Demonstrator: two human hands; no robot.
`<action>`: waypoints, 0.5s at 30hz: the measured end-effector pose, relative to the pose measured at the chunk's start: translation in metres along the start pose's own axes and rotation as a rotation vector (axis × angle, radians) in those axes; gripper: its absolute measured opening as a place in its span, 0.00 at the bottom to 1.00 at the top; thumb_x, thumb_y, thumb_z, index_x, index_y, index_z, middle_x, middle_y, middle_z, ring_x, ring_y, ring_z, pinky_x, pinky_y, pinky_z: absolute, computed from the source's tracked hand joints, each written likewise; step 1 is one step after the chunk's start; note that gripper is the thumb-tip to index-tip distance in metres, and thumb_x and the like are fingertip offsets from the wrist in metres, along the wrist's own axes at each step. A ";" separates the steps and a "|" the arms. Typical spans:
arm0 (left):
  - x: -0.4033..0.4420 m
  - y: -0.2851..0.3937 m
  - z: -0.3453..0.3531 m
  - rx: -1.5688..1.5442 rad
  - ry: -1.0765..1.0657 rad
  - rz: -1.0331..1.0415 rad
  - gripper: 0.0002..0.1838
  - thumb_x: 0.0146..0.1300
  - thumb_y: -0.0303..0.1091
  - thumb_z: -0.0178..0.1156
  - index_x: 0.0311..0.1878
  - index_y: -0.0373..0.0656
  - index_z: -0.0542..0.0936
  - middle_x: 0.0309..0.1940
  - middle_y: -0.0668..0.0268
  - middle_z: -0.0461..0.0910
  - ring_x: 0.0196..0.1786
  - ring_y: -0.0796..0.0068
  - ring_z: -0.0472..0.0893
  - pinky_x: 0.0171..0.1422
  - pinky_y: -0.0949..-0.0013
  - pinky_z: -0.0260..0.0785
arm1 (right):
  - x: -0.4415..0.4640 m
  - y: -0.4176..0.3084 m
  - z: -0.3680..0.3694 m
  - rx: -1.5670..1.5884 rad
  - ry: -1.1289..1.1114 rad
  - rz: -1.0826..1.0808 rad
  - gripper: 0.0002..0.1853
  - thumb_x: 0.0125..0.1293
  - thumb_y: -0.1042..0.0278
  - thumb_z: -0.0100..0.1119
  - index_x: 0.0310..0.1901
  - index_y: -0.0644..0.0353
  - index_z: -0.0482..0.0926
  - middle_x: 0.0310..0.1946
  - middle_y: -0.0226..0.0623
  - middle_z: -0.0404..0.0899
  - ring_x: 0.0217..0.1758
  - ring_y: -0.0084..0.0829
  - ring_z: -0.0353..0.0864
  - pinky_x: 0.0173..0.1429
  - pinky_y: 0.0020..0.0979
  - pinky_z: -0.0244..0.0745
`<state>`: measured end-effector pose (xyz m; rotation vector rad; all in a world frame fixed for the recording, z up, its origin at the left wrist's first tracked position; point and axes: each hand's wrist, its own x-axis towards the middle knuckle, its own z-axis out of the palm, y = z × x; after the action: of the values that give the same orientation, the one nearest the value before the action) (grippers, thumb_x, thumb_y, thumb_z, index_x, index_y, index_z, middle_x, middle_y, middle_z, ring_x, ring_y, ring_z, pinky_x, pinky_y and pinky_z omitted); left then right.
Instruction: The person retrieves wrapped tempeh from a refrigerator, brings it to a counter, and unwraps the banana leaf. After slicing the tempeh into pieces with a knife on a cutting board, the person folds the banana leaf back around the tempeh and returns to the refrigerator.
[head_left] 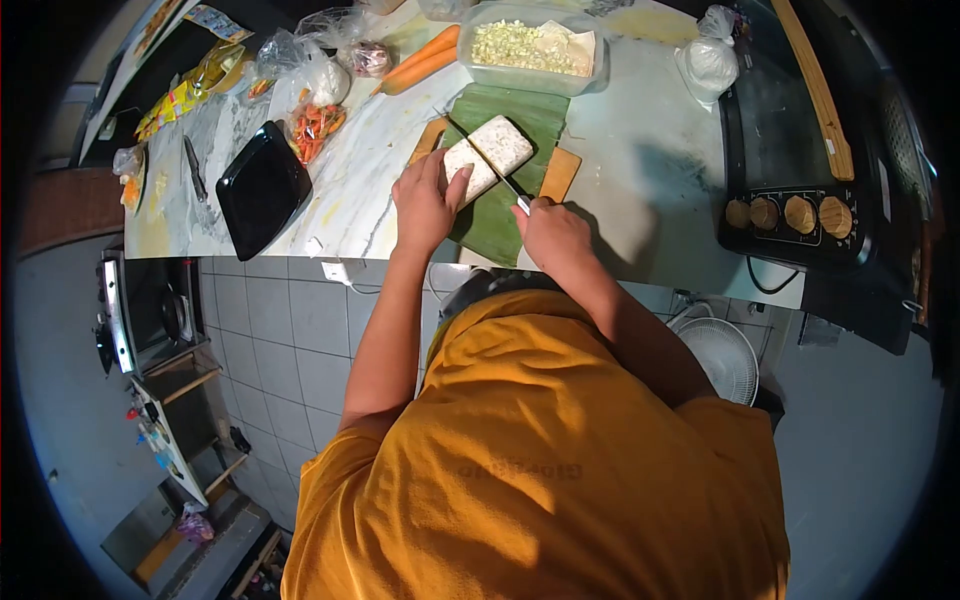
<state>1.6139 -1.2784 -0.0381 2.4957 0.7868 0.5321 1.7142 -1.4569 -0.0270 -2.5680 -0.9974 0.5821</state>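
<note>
Speckled off-white rectangular block (508, 142) sits on a green leaf sheet (490, 228) over a brown wooden board (561, 174), near the front of the marble-patterned counter (355, 215). My left hand (425, 208) steadies its near-left end, thumb and fingers moderately spread, while my right hand (557, 238) is wrapped round the handle of a long metal-bladed knife (490, 165), blade across the block's middle, cut depth can't tell. Orange carrots (422, 62) and a clear plastic container (484, 80) of pale chopped bits lie beyond, shiny black rectangular tray (263, 190) off left.
</note>
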 end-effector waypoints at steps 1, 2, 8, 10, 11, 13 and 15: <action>0.000 0.000 0.000 0.005 -0.006 -0.016 0.25 0.69 0.51 0.63 0.60 0.43 0.79 0.52 0.55 0.82 0.56 0.52 0.79 0.64 0.52 0.63 | 0.001 0.000 0.000 -0.008 0.005 -0.009 0.23 0.75 0.48 0.53 0.37 0.64 0.81 0.29 0.51 0.86 0.35 0.53 0.87 0.41 0.51 0.81; 0.000 0.000 0.000 0.010 -0.011 -0.032 0.25 0.69 0.51 0.63 0.60 0.43 0.79 0.52 0.55 0.82 0.56 0.51 0.79 0.64 0.52 0.64 | 0.000 0.000 -0.001 -0.007 0.011 -0.007 0.23 0.75 0.48 0.53 0.37 0.64 0.81 0.29 0.51 0.86 0.35 0.53 0.87 0.41 0.51 0.81; 0.000 0.002 -0.002 0.002 -0.003 -0.010 0.24 0.69 0.50 0.63 0.60 0.43 0.79 0.51 0.55 0.82 0.55 0.50 0.79 0.64 0.52 0.64 | -0.007 -0.002 -0.006 0.006 -0.031 0.024 0.23 0.76 0.48 0.52 0.38 0.64 0.80 0.31 0.51 0.86 0.36 0.54 0.87 0.43 0.51 0.81; 0.001 -0.001 -0.003 -0.023 -0.038 -0.042 0.27 0.66 0.52 0.65 0.60 0.42 0.79 0.51 0.54 0.82 0.55 0.51 0.79 0.64 0.52 0.64 | -0.006 0.000 -0.005 0.029 -0.016 0.011 0.23 0.76 0.49 0.52 0.38 0.64 0.80 0.31 0.52 0.86 0.36 0.54 0.87 0.42 0.51 0.81; 0.002 -0.001 -0.003 -0.049 -0.072 -0.075 0.31 0.63 0.55 0.67 0.60 0.41 0.79 0.51 0.54 0.82 0.55 0.51 0.79 0.64 0.52 0.64 | -0.006 0.000 -0.005 0.031 -0.013 0.013 0.23 0.76 0.49 0.52 0.38 0.64 0.80 0.31 0.52 0.86 0.36 0.54 0.87 0.42 0.51 0.81; 0.004 0.009 -0.013 0.005 -0.077 -0.011 0.36 0.57 0.58 0.71 0.60 0.40 0.78 0.51 0.53 0.82 0.56 0.51 0.79 0.64 0.53 0.63 | -0.004 0.000 -0.005 0.035 -0.035 0.025 0.23 0.76 0.49 0.52 0.38 0.64 0.80 0.31 0.52 0.86 0.36 0.53 0.88 0.43 0.51 0.81; 0.008 0.014 -0.021 0.059 -0.087 0.048 0.41 0.51 0.62 0.74 0.59 0.39 0.78 0.51 0.52 0.82 0.56 0.52 0.79 0.64 0.53 0.63 | -0.003 0.000 -0.007 0.038 -0.047 0.024 0.22 0.76 0.49 0.52 0.39 0.64 0.80 0.31 0.52 0.86 0.37 0.53 0.88 0.43 0.51 0.81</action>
<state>1.6164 -1.2773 -0.0118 2.5781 0.7208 0.4195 1.7154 -1.4604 -0.0206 -2.5471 -0.9623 0.6637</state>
